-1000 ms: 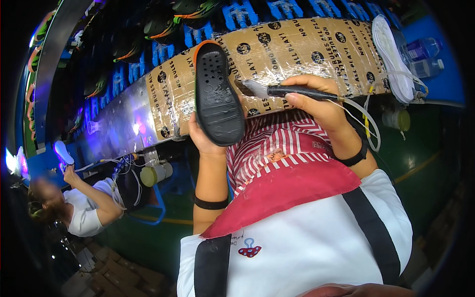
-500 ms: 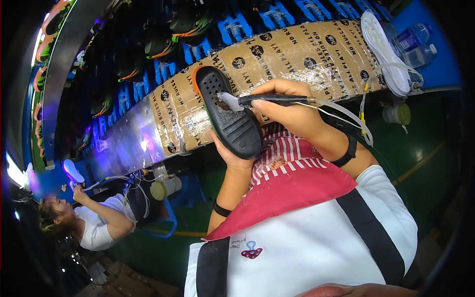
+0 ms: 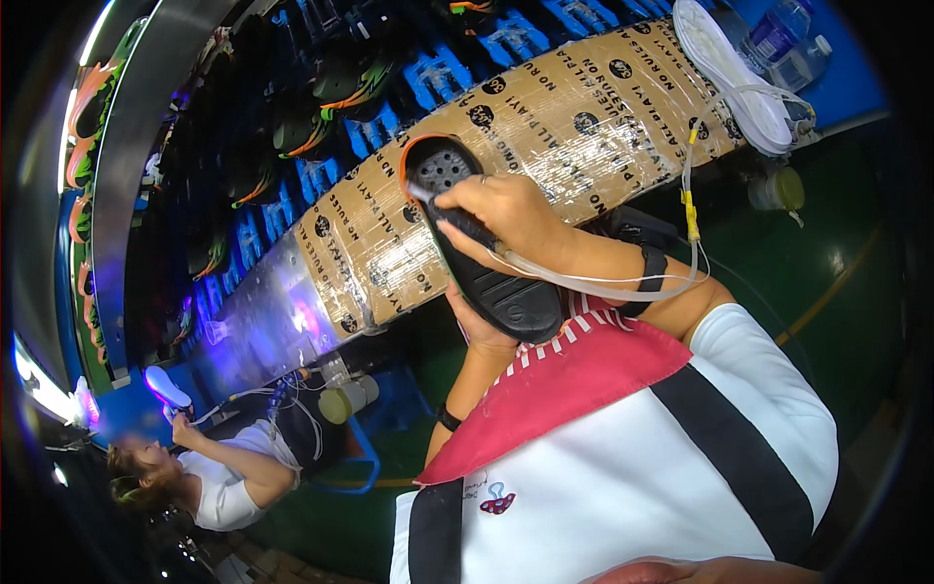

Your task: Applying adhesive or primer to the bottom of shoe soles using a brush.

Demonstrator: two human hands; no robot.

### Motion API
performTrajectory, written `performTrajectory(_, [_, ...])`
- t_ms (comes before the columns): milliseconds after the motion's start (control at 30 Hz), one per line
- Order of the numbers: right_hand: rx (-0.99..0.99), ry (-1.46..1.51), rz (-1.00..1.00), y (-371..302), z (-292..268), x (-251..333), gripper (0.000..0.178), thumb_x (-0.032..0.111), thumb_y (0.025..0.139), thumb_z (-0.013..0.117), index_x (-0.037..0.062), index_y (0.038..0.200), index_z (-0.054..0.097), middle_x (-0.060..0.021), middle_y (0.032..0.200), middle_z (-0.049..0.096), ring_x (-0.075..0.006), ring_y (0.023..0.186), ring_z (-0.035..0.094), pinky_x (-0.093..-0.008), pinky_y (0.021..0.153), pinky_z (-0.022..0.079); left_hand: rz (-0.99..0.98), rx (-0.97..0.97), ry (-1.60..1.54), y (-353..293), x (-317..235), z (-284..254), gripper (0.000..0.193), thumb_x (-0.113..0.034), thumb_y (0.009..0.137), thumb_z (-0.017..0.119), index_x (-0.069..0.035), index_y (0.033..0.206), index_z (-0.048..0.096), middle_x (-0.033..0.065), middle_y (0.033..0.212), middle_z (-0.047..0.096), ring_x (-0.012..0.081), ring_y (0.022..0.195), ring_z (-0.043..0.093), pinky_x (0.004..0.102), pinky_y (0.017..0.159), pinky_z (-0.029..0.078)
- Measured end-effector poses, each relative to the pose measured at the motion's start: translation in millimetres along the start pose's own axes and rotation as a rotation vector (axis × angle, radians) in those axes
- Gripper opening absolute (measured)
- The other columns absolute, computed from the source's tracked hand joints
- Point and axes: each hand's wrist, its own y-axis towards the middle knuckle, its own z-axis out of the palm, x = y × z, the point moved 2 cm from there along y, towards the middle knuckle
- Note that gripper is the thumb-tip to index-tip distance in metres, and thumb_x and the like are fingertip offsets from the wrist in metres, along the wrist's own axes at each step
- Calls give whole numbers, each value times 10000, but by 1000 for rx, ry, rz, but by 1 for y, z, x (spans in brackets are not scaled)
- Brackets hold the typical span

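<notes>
My left hand (image 3: 484, 326) supports a black shoe sole (image 3: 511, 304) from below, its fingers mostly hidden under it. The sole lies tilted, with an orange rim at its far end and several round holes in its inner face. In my right hand (image 3: 511, 214) is a glue brush (image 3: 420, 192), its black handle gripped between thumb and fingers. The whitish bristles touch the sole's left edge, beside the holes. A clear tube (image 3: 584, 284) runs from the handle past my right wrist.
Beneath the sole stretches a wrapped cardboard sheet (image 3: 545, 127) on the bench. A white sole (image 3: 735, 83) and plastic bottles (image 3: 778, 34) sit at the far right. Blue racks (image 3: 438, 83) carrying dark shoe uppers (image 3: 352, 86) line the back. A co-worker (image 3: 229, 467) holds another sole at the left.
My right hand has turned, and the brush has gone from the middle of the sole to its left edge. The sole appears slightly farther right and lower, as the whole view has shifted.
</notes>
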Motion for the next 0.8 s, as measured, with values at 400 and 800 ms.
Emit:
performTrajectory(400, [20, -142, -37, 4, -10, 11, 164, 90, 697, 668, 33, 832, 596, -124, 688, 595, -289, 634, 602, -346, 557, 475, 0, 24, -10, 6, -1, 5, 624, -548, 867, 296, -145, 1339, 361, 77, 1322, 422, 268, 1198, 424, 410, 1012, 339])
performTrajectory(800, [84, -61, -65, -2, -14, 17, 172, 114, 696, 669, 36, 836, 604, -114, 711, 603, -275, 607, 584, -338, 532, 456, 10, 99, -79, 4, -4, 10, 661, -591, 845, 322, -151, 1336, 363, 71, 1325, 417, 259, 1192, 431, 411, 1009, 345])
